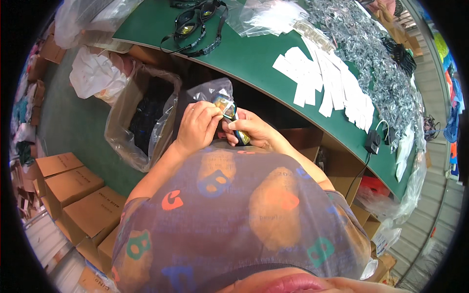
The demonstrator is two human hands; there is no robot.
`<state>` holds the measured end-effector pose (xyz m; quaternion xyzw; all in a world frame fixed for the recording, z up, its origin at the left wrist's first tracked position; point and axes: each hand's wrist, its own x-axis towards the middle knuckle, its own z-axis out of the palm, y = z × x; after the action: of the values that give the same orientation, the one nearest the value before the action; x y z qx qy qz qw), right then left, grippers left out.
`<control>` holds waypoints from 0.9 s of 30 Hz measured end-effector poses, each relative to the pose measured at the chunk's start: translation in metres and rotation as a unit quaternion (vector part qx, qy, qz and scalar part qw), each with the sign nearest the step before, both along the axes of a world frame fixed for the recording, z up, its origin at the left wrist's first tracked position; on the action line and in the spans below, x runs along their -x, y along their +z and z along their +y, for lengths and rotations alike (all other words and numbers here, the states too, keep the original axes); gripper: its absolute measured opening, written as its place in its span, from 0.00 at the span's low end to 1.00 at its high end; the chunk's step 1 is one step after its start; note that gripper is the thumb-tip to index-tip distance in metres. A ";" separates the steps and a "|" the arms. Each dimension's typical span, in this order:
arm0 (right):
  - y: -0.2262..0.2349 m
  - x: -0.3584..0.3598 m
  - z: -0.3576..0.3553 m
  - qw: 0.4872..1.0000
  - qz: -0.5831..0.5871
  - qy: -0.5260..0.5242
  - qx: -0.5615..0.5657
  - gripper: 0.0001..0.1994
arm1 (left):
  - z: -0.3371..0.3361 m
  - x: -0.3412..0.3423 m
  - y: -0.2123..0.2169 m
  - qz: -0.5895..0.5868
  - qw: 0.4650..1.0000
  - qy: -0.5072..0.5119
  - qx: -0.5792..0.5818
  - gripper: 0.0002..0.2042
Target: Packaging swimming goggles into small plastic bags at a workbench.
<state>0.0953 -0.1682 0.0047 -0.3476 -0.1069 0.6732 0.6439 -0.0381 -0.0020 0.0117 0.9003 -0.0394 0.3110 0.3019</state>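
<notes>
Close in front of my body I hold a pair of swim goggles (242,137) with shiny yellowish lenses. My left hand (199,123) is closed, its fingertips pinching at the upper lens and frame. Around the lower lens, my right hand (253,128) has its thumb and fingers wrapped. A clear plastic bag (220,87) stands out just beyond my left fingers, next to the upper lens; whether the goggles touch it I cannot tell. Part of the frame and strap is hidden by my fingers.
The green table (254,61) curves ahead, bearing black goggles (195,24), white paper strips (303,73), a heap of clear plastic pieces (361,44) and a black power adapter (373,141). Left of me stand a plastic-lined box (119,129) with dark contents and several cardboard boxes (90,207).
</notes>
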 end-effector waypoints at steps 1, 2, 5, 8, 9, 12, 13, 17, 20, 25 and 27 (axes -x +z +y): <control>0.001 0.000 0.003 0.998 -0.052 0.001 0.030 0.15 | -0.003 -0.001 0.001 0.002 1.000 0.002 -0.005 0.08; -0.003 0.001 0.006 0.970 -0.237 -0.002 0.052 0.15 | -0.006 -0.002 0.001 0.003 1.000 0.004 -0.010 0.07; -0.005 0.000 0.012 0.814 -0.574 -0.057 0.067 0.15 | -0.010 -0.007 -0.006 0.009 1.000 -0.013 -0.027 0.07; -0.021 -0.002 0.011 0.965 -0.248 -0.077 0.034 0.15 | -0.007 -0.001 -0.013 0.043 0.999 -0.013 0.029 0.06; -0.023 -0.005 0.006 0.985 -0.156 -0.068 -0.002 0.14 | -0.004 0.002 -0.016 0.059 0.996 -0.007 0.059 0.06; -0.022 -0.001 0.001 0.997 -0.080 -0.015 -0.008 0.16 | -0.004 0.015 -0.044 0.137 0.962 -0.013 0.234 0.08; -0.019 -0.002 0.002 0.997 -0.080 -0.002 -0.020 0.16 | -0.006 0.017 -0.044 0.161 0.912 -0.034 0.377 0.10; -0.019 0.000 0.006 0.975 -0.218 0.042 0.028 0.17 | -0.005 0.000 -0.032 0.184 0.745 -0.090 0.635 0.21; -0.034 0.000 0.001 0.974 -0.207 0.044 0.083 0.20 | -0.002 -0.008 -0.041 0.234 0.715 -0.061 0.656 0.13; -0.041 -0.006 -0.031 0.977 -0.204 0.022 0.062 0.30 | 0.002 -0.011 -0.064 0.231 0.660 0.017 0.715 0.16; -0.045 0.001 -0.036 0.980 -0.185 0.001 0.077 0.30 | 0.001 -0.013 -0.069 0.285 0.632 -0.004 0.720 0.18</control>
<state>0.0939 -0.2038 -0.0399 -0.5144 -0.1724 0.6042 0.5836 -0.0253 -0.0008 -0.0571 0.4404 0.2818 -0.0329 0.8518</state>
